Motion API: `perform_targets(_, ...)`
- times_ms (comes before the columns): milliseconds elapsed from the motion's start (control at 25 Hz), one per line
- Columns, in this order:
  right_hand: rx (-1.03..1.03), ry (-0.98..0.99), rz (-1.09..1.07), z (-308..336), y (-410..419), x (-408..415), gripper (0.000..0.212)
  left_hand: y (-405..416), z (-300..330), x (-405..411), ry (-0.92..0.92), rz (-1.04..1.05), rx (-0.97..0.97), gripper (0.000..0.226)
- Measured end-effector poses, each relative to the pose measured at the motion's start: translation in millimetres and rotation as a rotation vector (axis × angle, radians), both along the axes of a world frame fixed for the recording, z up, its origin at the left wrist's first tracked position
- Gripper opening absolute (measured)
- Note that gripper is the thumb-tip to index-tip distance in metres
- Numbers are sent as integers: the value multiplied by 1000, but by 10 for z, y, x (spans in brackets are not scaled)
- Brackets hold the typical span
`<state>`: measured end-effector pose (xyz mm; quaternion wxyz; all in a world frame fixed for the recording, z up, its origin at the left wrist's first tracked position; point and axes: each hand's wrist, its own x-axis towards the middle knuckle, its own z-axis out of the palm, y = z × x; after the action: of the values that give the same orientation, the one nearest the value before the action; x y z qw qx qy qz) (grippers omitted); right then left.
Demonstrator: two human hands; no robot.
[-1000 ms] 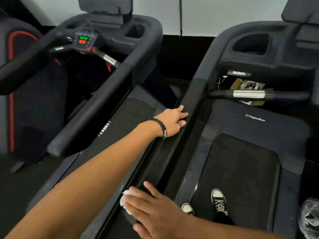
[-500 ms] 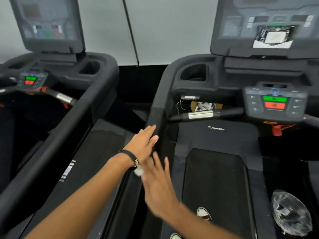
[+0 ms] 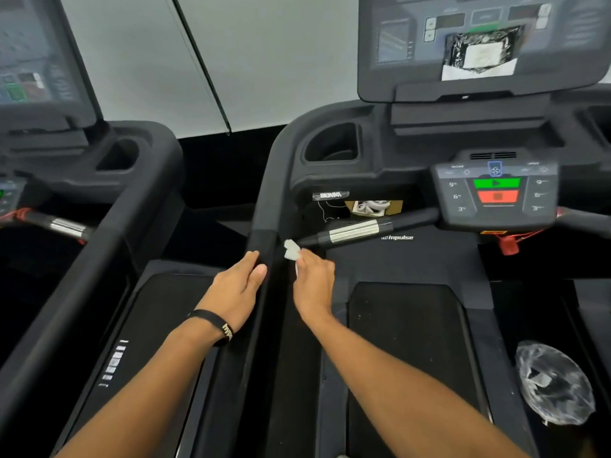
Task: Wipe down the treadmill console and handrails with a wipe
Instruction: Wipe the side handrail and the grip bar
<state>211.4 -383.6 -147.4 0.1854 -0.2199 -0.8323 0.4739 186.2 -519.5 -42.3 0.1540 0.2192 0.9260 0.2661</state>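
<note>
My left hand (image 3: 238,289) rests flat-fingered on the left handrail (image 3: 264,206). Just right of it, my right hand (image 3: 312,280) pinches a crumpled white wipe (image 3: 291,249) beside the rail, below the control panel (image 3: 495,190).

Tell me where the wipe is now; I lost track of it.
In the head view, the wipe sits centre frame, pinched in the right hand, just right of the left handrail.

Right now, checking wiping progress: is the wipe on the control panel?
No, the right hand holds the wipe by the left handrail, far from the panel.
</note>
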Motion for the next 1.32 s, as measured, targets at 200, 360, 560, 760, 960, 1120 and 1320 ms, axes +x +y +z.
perform_targets(200, -648, -113, -184, -20, -383, 309, 16, 43, -115, -33, 35, -29, -140, 52)
perform_targets(360, -831, -90, -282, -29, -211, 58, 13, 121, -134, -45, 46, -25, -207, 56)
perform_targets(560, -881, -99, -231, 38, -158, 52, 9, 298, -172, -286, 96, -41, -245, 59)
perform_targets(760, -448, 74, -55, 201, 68, 13, 12, 436, -213, -369, 138, -14, -256, 62)
perform_targets(960, 793, -74, 471, 247, 649, -463, 35, 545, -269, -477, 255, -54, -305, 63)
perform_targets(1120, 1053, -220, 614, 200, 1126, -262, 48, 917, -371, -427, 350, -174, -281, 64)
perform_targets(1320, 1116, -282, 517, 400, 1927, 21, 25, 1608, -550, -228, 235, -277, -241, 64)
